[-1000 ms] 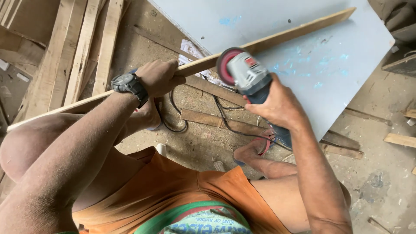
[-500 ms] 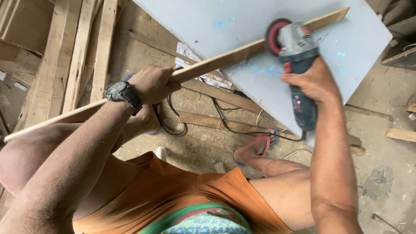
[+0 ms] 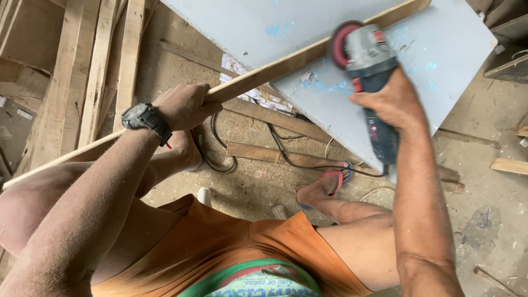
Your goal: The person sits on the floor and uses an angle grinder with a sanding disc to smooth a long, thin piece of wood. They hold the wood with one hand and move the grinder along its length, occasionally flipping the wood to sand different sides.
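We are mid-sanding: our left hand [image 3: 184, 105] wraps tight around the long wooden batten [image 3: 286, 63], our right hand [image 3: 391, 104] clenches the angle grinder [image 3: 366, 60] against it just beyond, so the disc should next travel steadily along the edge.

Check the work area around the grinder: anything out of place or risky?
Yes. The grinder's black power cord trails loose across the sawdust-covered floor between the person's sandalled feet, and offcut planks lie scattered underfoot, a likely trip hazard.
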